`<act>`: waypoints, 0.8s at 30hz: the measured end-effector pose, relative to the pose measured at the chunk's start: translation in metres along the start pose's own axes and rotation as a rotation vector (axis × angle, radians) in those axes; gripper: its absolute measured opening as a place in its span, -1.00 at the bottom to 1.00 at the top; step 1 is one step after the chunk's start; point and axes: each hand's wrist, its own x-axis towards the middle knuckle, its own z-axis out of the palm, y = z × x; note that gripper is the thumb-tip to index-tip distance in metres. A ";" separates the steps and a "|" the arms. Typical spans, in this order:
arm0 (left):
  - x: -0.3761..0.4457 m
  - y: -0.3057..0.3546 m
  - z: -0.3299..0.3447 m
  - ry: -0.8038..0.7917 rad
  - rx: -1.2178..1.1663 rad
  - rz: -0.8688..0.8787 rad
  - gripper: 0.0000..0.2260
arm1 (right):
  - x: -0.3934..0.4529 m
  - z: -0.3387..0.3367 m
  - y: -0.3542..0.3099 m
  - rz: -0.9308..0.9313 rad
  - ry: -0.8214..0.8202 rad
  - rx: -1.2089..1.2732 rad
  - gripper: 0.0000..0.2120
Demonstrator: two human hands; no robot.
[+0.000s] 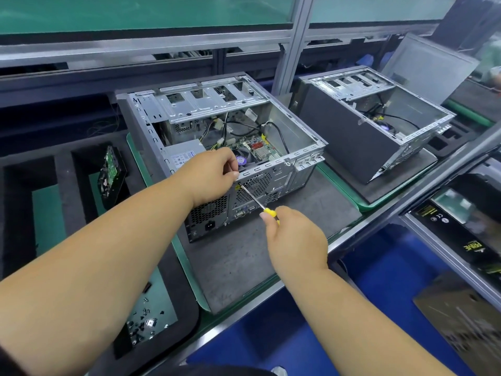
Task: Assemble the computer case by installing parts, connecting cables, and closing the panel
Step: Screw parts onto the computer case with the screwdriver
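Note:
An open grey computer case (pixel 292 126) lies on its side on a dark mat, its rear panel facing me. Inside I see the motherboard (pixel 253 146), the power supply (pixel 181 156) and loose cables. My left hand (pixel 214 172) sits at the top rear edge of the case, its fingers curled and pinching at the spot where the screwdriver tip meets the metal. My right hand (pixel 292 237) grips the yellow handle of a screwdriver (pixel 256 199), whose shaft slants up and left to that rear edge. What my left fingers pinch is hidden.
A second open case (pixel 360 131) stands to the right with a side panel (pixel 425 66) leaning behind it. A hard drive (pixel 109 172) leans in a foam tray on the left. Several loose screws (pixel 143 318) lie in a compartment near my left forearm. Boxes (pixel 461 240) sit at right.

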 end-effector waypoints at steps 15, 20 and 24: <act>0.000 0.001 0.000 0.006 -0.022 -0.012 -0.91 | -0.007 -0.003 0.002 -0.027 0.089 -0.016 -0.66; 0.000 0.001 -0.001 0.007 -0.015 -0.018 -0.92 | 0.016 -0.009 0.002 0.417 -0.435 0.969 -0.55; 0.001 0.000 -0.001 0.008 -0.014 -0.016 -0.90 | 0.015 -0.009 0.005 0.693 -0.743 1.536 -0.62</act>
